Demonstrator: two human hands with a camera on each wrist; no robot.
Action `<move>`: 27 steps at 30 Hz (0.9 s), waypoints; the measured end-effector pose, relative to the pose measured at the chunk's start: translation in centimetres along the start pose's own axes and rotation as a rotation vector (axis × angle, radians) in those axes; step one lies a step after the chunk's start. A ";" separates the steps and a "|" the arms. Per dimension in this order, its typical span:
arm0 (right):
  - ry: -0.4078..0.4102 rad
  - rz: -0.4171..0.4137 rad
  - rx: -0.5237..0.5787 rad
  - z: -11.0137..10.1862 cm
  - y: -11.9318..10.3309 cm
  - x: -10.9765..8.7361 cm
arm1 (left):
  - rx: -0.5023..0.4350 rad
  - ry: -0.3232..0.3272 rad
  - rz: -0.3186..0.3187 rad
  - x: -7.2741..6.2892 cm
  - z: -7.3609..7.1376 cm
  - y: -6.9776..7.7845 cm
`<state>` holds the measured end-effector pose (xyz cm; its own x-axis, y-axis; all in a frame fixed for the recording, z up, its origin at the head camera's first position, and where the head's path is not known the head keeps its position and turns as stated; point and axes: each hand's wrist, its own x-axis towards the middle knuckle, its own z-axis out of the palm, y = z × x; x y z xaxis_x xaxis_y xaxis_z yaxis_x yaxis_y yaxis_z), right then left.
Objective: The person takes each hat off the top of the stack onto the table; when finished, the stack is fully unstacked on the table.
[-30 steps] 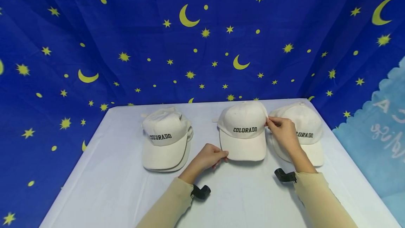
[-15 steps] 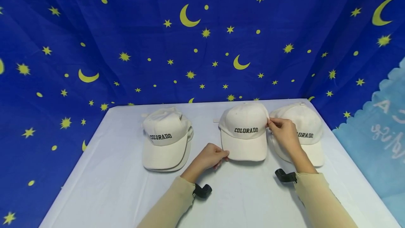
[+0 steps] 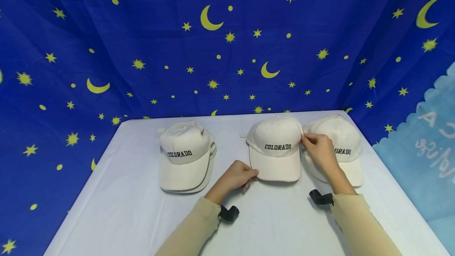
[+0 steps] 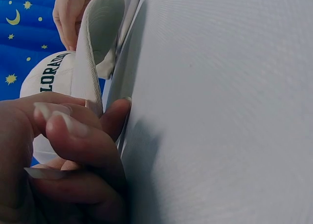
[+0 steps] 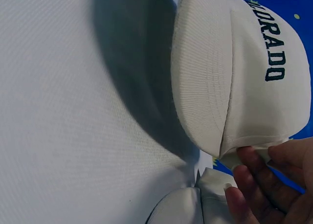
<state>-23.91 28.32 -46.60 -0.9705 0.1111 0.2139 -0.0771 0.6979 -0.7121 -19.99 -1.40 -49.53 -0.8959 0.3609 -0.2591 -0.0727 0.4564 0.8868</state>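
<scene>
A cream baseball cap (image 3: 275, 131) with COLORADO in dark letters sits right of the middle of the table, brim toward me. My left hand (image 3: 236, 176) pinches the left front corner of its brim between thumb and fingers. At the cap's right side, my right hand (image 3: 320, 151) pinches the edge of the crown. In the right wrist view, the fingertips (image 5: 252, 158) meet the lower rim of the cap. The left wrist view shows the brim (image 4: 88, 72) tilted up off the cloth near the left hand.
To the left lies a stack of matching caps (image 3: 185, 175), one overlapping another. Another COLORADO cap (image 3: 350, 171) sits to the right, partly behind the right hand. White cloth covers the table (image 3: 270, 224). A blue curtain (image 3: 160, 31) with moons and stars hangs behind.
The middle cap has shifted slightly to the right, and my left hand has moved along with it. My right hand keeps its grip and has hardly moved. The other caps stay in place.
</scene>
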 end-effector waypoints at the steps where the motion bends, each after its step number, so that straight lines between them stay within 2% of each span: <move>1: 0.001 0.000 -0.003 0.0 0.0 0.0 | 0.000 -0.001 0.001 0.0 0.0 0.0; 11: 0.004 -0.002 0.006 0.0 0.4 0.1 | -0.016 -0.015 0.013 0.0 0.2 0.1; 27: 0.012 -0.020 -0.037 0.2 1.5 0.0 | 0.010 -0.037 -0.018 0.2 0.3 0.4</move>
<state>-24.08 29.19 -47.78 -0.9659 0.1053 0.2363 -0.0879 0.7255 -0.6825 -20.07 -0.94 -49.36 -0.8777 0.3823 -0.2888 -0.0840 0.4706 0.8783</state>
